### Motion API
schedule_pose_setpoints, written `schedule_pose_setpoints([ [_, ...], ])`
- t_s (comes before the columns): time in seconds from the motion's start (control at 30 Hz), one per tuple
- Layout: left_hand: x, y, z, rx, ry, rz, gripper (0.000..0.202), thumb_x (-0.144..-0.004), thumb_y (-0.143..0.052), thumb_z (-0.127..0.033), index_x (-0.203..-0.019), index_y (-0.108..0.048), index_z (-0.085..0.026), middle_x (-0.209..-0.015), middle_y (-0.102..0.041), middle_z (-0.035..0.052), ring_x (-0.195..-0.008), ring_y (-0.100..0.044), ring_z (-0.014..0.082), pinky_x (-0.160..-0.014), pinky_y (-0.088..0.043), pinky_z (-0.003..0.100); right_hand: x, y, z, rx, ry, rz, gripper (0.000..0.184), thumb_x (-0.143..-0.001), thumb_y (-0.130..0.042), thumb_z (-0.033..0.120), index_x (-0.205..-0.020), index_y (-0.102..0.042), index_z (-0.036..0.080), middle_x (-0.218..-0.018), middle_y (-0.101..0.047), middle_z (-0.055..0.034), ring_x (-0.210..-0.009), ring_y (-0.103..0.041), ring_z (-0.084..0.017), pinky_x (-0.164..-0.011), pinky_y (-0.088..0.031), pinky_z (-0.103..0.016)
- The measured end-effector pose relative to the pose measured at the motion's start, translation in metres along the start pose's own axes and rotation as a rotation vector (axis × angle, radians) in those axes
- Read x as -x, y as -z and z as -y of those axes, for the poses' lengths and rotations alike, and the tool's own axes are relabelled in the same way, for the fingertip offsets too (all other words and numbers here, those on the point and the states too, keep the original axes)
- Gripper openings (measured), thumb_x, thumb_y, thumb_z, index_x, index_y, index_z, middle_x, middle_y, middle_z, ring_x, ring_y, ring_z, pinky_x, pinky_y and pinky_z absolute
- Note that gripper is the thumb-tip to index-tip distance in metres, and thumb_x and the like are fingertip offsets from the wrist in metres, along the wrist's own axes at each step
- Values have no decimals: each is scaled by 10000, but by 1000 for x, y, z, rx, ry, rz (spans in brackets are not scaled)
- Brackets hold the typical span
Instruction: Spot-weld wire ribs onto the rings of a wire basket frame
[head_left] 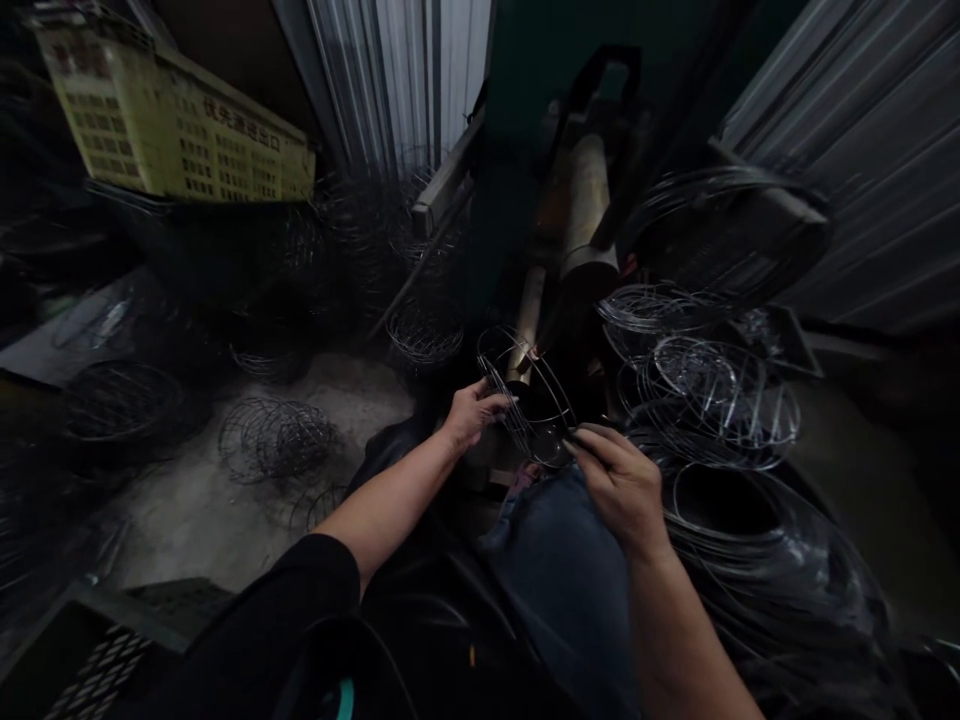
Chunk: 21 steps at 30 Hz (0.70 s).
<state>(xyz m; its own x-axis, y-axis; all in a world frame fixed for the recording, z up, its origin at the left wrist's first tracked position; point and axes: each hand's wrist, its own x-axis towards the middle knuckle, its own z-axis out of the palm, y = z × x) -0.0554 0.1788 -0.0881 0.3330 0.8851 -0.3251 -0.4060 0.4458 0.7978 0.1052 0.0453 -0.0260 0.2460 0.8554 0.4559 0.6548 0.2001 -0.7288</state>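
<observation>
A round wire frame [531, 405] made of thin rings is held up in front of a dark machine [577, 210]. My left hand [471, 412] grips its left rim with closed fingers. My right hand [619, 482] pinches its lower right edge, just above my knee in blue jeans [555, 560]. The frame sits tilted, close to the machine's brass-coloured cylinder [527, 325].
Loose wire rings [705, 395] are stacked at the right, with more coils [757, 560] below them. Finished wire baskets [277, 437] lie on the concrete floor at the left. A yellowish printed board [176, 120] leans at the back left. Corrugated metal walls [862, 130] stand behind.
</observation>
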Motion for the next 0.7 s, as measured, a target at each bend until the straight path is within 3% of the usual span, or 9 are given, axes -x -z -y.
schedule_pose_setpoints([
  [0.13, -3, 2, -4, 19, 36, 2, 438, -504, -822, -201, -908, -669, -132, -788, -691, 47, -688, -628, 141, -663, -490, 284, -15, -7, 8, -13, -2, 20, 163, -838, -590, 301, -822, -721, 205, -909, -711, -68, -848, -672, -212, -784, -547, -338],
  [0.5, -21, -3, 3, 203, 216, -24, 197, -642, -739, -189, -786, -629, -112, -725, -634, 65, -586, -645, 192, -617, -543, 368, -75, -17, 34, 106, -43, 82, 204, -747, -559, 321, -727, -705, 179, -824, -704, -76, -779, -652, -220, -742, -501, -340],
  [0.7, -18, -2, 9, 210, 254, -19, 228, -691, -753, -221, -863, -653, -110, -713, -623, 52, -572, -632, 173, -605, -543, 346, -82, -22, 37, 116, -83, 99, 213, -718, -540, 330, -692, -686, 177, -760, -687, -68, -729, -629, -213, -719, -486, -336],
])
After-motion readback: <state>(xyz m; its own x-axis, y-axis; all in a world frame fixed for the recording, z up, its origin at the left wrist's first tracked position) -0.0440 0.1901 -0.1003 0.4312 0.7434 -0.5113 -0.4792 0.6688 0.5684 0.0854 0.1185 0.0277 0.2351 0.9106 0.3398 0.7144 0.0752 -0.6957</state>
